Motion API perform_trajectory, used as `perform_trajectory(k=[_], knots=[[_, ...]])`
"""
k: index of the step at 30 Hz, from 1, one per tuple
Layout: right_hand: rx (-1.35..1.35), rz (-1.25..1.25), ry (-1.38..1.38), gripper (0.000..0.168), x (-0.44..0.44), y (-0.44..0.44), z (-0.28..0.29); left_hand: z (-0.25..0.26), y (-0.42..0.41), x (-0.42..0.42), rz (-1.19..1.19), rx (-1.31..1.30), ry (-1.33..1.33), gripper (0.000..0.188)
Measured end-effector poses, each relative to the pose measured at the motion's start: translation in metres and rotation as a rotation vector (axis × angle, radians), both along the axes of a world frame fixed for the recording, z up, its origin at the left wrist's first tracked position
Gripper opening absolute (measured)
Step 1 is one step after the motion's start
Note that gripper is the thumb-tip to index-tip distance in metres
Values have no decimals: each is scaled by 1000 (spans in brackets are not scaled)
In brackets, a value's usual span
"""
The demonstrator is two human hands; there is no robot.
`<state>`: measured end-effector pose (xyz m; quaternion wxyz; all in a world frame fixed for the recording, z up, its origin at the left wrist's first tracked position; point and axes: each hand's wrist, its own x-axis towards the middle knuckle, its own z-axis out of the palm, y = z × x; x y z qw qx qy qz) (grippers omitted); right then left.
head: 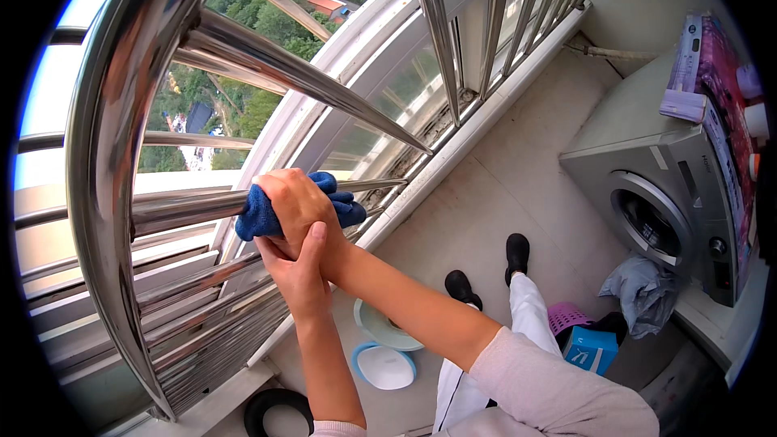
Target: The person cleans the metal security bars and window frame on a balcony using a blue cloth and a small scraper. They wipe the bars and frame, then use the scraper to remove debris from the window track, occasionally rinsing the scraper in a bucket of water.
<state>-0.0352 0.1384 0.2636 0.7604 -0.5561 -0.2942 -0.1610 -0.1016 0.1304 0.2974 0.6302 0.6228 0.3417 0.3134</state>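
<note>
A blue cloth (258, 215) is wrapped around a shiny metal bar (188, 211) of the window railing. My right hand (300, 203) is closed over the cloth and the bar, and folds of cloth stick out beyond its far side. From below, my left hand (297, 273) clasps the right one near its wrist, with the thumb across it. Part of the left hand's fingers is hidden behind the right hand. A thick curved metal rail (100, 133) joins the bars at the left.
Behind the bars is a white-framed window (364, 88). On the floor stand a basin (376, 325), a blue-rimmed white bowl (385, 367), a black ring (258, 409), a pink basket (567, 317) and a blue box (589, 349). A washing machine (631, 152) stands right, beside a grey plastic bag (643, 297).
</note>
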Motion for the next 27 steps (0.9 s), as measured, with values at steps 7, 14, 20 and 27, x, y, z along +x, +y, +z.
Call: perform_trajectory(k=[7,14,20,27], knots=[[-25,-13,53,48,0,6,-67,-71,8,-3,16,6,75,73],[-169,-8,149,46,-1,0,-175,-184,16,0,-5,-110,175,77],[-318,-57,84,26,2,8,-310,-300,25,5,-122,-237,210,62],[-456,-9,373,32,-19,9,-421,-396,36,16,-210,-308,198,59]])
